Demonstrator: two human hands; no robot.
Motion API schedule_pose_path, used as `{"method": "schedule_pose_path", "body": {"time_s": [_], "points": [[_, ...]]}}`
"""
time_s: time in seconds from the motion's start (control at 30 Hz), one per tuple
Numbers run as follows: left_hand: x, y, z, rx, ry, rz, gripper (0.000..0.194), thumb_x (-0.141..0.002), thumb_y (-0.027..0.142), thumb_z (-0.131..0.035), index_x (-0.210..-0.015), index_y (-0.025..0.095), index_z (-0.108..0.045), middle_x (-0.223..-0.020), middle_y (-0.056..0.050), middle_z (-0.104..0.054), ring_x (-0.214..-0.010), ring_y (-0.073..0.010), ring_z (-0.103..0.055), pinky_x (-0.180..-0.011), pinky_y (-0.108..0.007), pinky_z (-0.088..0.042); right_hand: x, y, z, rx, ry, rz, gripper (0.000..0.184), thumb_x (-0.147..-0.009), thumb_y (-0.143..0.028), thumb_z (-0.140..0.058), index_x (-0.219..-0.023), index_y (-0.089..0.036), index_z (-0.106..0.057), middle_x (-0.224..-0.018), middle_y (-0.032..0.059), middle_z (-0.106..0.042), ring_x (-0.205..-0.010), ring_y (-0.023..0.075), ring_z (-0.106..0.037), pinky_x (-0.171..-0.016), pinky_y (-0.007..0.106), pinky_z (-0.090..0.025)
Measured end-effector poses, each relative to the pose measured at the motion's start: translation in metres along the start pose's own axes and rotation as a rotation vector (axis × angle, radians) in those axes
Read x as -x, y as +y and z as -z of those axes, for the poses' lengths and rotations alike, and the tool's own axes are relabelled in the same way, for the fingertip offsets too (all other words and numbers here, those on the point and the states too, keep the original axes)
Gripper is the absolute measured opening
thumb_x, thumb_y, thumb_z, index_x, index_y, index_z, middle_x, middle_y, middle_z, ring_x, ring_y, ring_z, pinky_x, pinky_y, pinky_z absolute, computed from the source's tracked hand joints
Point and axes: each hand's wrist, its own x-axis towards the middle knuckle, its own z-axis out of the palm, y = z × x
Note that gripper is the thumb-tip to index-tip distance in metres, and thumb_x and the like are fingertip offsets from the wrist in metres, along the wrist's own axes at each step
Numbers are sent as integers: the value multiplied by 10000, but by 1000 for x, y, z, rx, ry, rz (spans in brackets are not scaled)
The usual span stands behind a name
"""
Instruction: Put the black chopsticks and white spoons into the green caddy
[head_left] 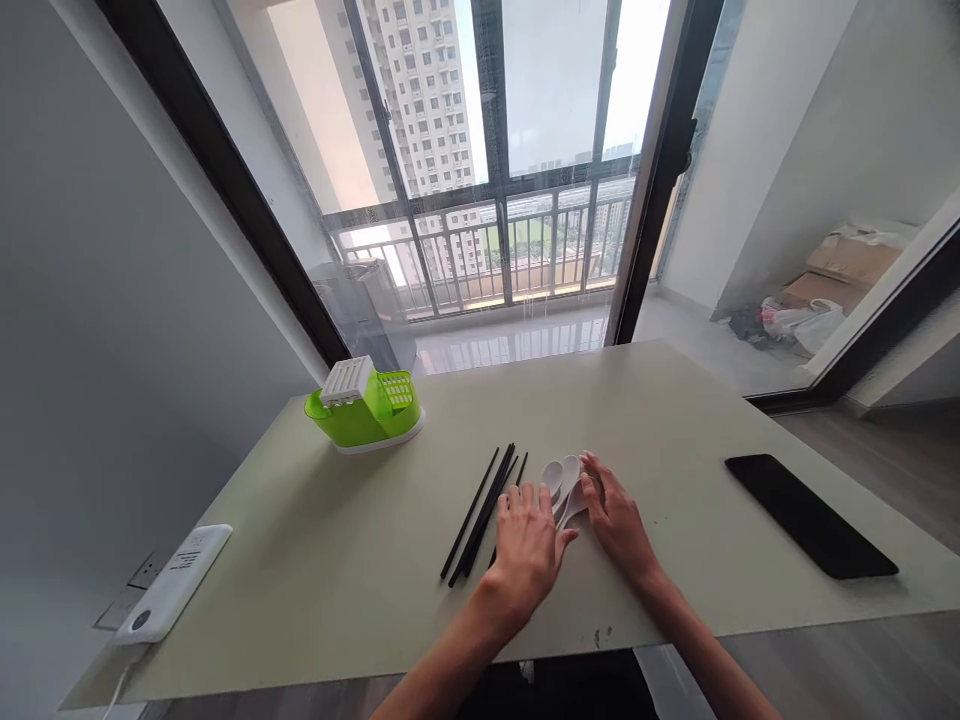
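Several white spoons [553, 476] lie bunched together on the table, bowls pointing away from me. My left hand [525, 535] rests along their left side, palm down with its fingers stretched out, partly over the chopsticks. On the other side, my right hand [609, 505] touches the spoons with its fingers extended and slightly bent. The spoon handles are partly hidden between the hands. Just left of my left hand lie several black chopsticks [487, 510], roughly parallel and some crossing.
A green and white utensil caddy [367, 418] stands at the table's back left. A white power strip-like device [176, 580] with a cable lies at the left edge. A black flat slab [810, 515] lies on the right. Behind the table [360, 610] is a glass door.
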Motion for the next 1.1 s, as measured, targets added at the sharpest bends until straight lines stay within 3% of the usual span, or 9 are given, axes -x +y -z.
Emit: {"method": "schedule_pose_path", "body": {"time_s": [0.1, 0.27, 0.37, 0.47, 0.57, 0.73, 0.87, 1.1], "points": [[-17, -51, 34, 44, 172, -16, 554, -962, 567, -530, -1351, 178, -594, -1308, -173, -614, -1222, -340, -547, -1027, -492, -471, 1, -4, 3, -36, 16, -29, 514, -1017, -485, -398, -1398, -183, -563, -1449, 133, -603, -1362, 266, -545, -1154, 476, -423], [-56, -192, 92, -50, 583, 268, 538, -989, 521, -475, -1336, 130, -600, -1456, -215, -514, -1408, -381, -384, -1187, -545, -296, 2, -9, 5, -80, 41, -60, 528, -1006, -495, -413, -1413, -186, -546, -1416, 132, -629, -1319, 264, -583, -1123, 458, -453], [-61, -266, 103, -86, 577, 442, 589, -989, 543, -434, -1377, 126, -581, -1543, -203, -470, -1458, -422, -320, -1188, -615, -254, 2, -9, 6, -76, 43, -78, 531, -1004, -504, -414, -1414, -191, -545, -1415, 132, -631, -1315, 272, -583, -1116, 469, -452], [-57, -303, 99, -45, 421, 495, 613, -1004, 524, -365, -1411, 110, -564, -1541, -202, -492, -1425, -406, -413, -1163, -595, -323, 3, -9, 6, -70, 48, -88, 529, -1006, -512, -405, -1405, -198, -552, -1425, 127, -625, -1327, 276, -572, -1116, 475, -447], [-54, -304, 91, 7, 389, 462, 636, -1018, 498, -330, -1453, 78, -525, -1582, -200, -440, -1435, -350, -442, -1182, -506, -350, 3, -9, 5, -82, 56, -94, 539, -1000, -522, -406, -1411, -201, -541, -1416, 124, -631, -1313, 275, -584, -1119, 473, -444], [-61, -267, 86, 99, 387, 384, 596, -1032, 535, -318, -1476, 197, -528, -1621, -110, -407, -1422, -319, -478, -1143, -477, -425, 2, -8, 3, -104, 59, -97, 551, -989, -538, -419, -1399, -191, -541, -1403, 136, -636, -1304, 281, -592, -1134, 488, -425], [-78, -223, 84, 149, 341, 298, 590, -1041, 554, -302, -1482, 229, -520, -1624, -106, -403, -1388, -320, -516, -1097, -479, -471, 2, -8, 3, -112, 62, -99, 541, -990, -535, -421, -1389, -192, -549, -1398, 141, -639, -1296, 280, -599, -1127, 486, -436], [-119, -126, 76, 185, 286, 101, 599, -1048, 562, -269, -1488, 235, -509, -1595, -173, -426, -1192, -324, -665, -924, -476, -566, 1, -6, 2, -123, 58, -69, 537, -999, -530, -430, -1388, -181, -558, -1392, 148, -642, -1287, 274, -609, -1114, 475, -459]]}}
